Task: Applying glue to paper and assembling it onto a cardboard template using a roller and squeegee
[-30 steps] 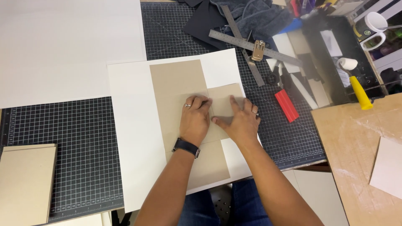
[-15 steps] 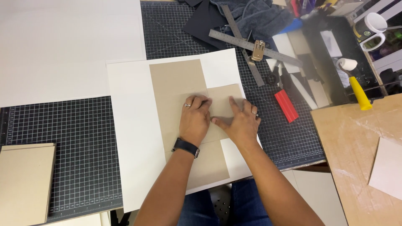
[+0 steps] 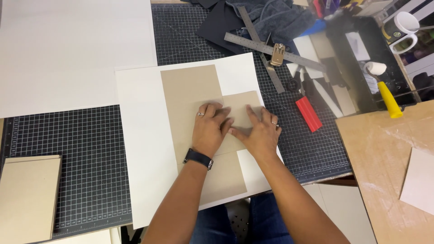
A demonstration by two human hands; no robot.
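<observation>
Both hands were flat on the work here, no real grip on anything. The left hand (image 3: 209, 129) lay palm down with fingers spread and a ring on one finger, a dark watch (image 3: 198, 158) on the wrist. The right hand (image 3: 259, 132) was pressed down just beside it, thumbs nearly touching, also open and flat, holding nothing, just pinning things in place.

Under them was a small tan card piece (image 3: 242, 110), which sat against the right edge of a bigger tan board (image 3: 190, 97). Both lay on a large white sheet (image 3: 140, 135), and that rested on a black gridded cutting mat (image 3: 68, 149) covering the table.

Around it: another big white sheet (image 3: 68, 49) at upper left, and a tan board stack (image 3: 25, 196) at the lower left corner of the mat. Up right of the hands there were two metal rulers (image 3: 271, 49) crossing each other, with a small metal clip (image 3: 277, 54) sitting on them, a red utility knife (image 3: 308, 113) near the right hand, and a dark blue cloth (image 3: 280, 18) bunched at the top. Farther right was a small roller with a yellow handle (image 3: 388, 97), a white mug (image 3: 402, 25), and a wooden board (image 3: 384, 158) with a pale sheet (image 3: 420, 180) on it.
</observation>
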